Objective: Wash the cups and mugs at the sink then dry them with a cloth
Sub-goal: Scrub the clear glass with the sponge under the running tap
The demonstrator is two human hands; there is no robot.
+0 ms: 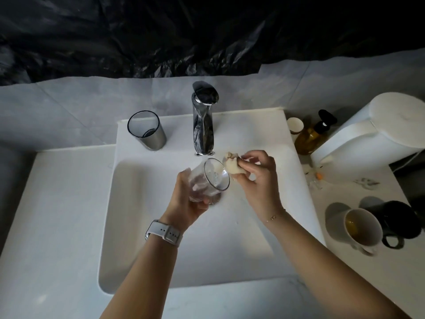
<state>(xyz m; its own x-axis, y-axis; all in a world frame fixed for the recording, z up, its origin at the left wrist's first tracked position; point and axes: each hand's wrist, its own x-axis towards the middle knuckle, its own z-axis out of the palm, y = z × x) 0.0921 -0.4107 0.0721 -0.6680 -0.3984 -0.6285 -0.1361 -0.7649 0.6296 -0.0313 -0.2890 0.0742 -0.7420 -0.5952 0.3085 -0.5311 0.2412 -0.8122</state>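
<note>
Two mugs [381, 224] wait unwashed on the worktop [368, 284] while the left hand [188, 203] grips a glass [208, 183] over the sink [128, 226], right-hand fingers [250, 161] pinching a balled cloth [232, 163] at its rim, so most work seemingly remains.

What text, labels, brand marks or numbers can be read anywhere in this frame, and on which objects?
None can be read.
Amber pump bottle: no label visible.
Small cup behind it: brown band at its base, no lettering made out.
Watch: only the white strap shows.
Glass, faucet, mugs: plain.
</note>
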